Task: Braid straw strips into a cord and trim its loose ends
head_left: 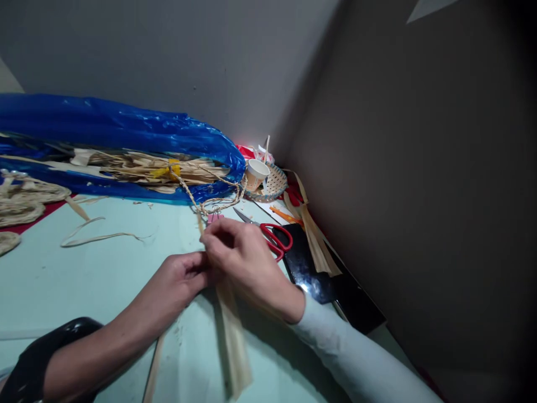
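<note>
My left hand (184, 275) and my right hand (249, 257) meet over the table, fingers closed in pinches around dried plant-fibre strips. One broad pale strip (234, 341) runs down from under the hands towards me. A narrow piece sticks up just beyond my right fingertips. Directly past them is a pink binder clip (215, 218), partly covered by my right hand. A thin braided cord (188, 191) loops away from the clip area. My fingers hide the exact spot where the strips come together. Red-handled scissors (277, 239) lie open beside my right hand.
A blue plastic bag (126, 120) with a bundle of dried strips (197, 169) lies along the wall. Behind the scissors stand a paper cup (257, 174) and a woven basket (277, 183). A black glossy object (310, 274) is at right, coiled braids (25, 201) at left.
</note>
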`<state>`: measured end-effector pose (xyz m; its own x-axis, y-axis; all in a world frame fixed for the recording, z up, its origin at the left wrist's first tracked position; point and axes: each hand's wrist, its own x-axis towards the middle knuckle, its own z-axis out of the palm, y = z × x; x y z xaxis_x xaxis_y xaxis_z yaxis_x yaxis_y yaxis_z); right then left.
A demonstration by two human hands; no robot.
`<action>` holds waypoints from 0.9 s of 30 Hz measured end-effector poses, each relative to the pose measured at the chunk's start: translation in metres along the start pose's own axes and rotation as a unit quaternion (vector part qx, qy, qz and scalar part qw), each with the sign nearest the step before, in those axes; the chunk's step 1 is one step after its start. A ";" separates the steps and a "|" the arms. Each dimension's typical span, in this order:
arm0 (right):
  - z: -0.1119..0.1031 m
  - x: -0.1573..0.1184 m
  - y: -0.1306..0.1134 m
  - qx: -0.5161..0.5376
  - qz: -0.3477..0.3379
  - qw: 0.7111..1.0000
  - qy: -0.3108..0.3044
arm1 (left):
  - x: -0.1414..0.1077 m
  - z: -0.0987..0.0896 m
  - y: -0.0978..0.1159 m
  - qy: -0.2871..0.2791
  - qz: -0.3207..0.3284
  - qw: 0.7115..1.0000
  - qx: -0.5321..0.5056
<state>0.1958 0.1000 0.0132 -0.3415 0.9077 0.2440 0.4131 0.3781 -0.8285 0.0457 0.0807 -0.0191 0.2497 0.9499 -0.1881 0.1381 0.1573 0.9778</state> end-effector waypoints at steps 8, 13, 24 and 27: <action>-0.043 -0.028 0.007 0.228 0.181 0.957 -0.015 | -0.005 -0.004 -0.005 -0.005 -0.045 0.999 -0.028; -0.018 -0.039 0.006 0.126 0.192 0.971 -0.066 | -0.004 -0.004 -0.006 0.009 -0.046 0.997 -0.062; -0.005 -0.045 0.009 0.016 0.192 0.978 -0.085 | -0.002 -0.005 -0.009 0.000 -0.088 0.992 -0.087; -0.004 -0.047 0.008 -0.006 0.181 0.980 -0.078 | -0.001 -0.006 -0.009 0.000 -0.108 0.990 -0.088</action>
<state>0.2180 0.0612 -0.0030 -0.2952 0.9444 -0.1445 0.5397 0.0400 -0.8409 0.0385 0.0801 -0.0268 0.2330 0.8887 -0.3948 0.0192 0.4017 0.9156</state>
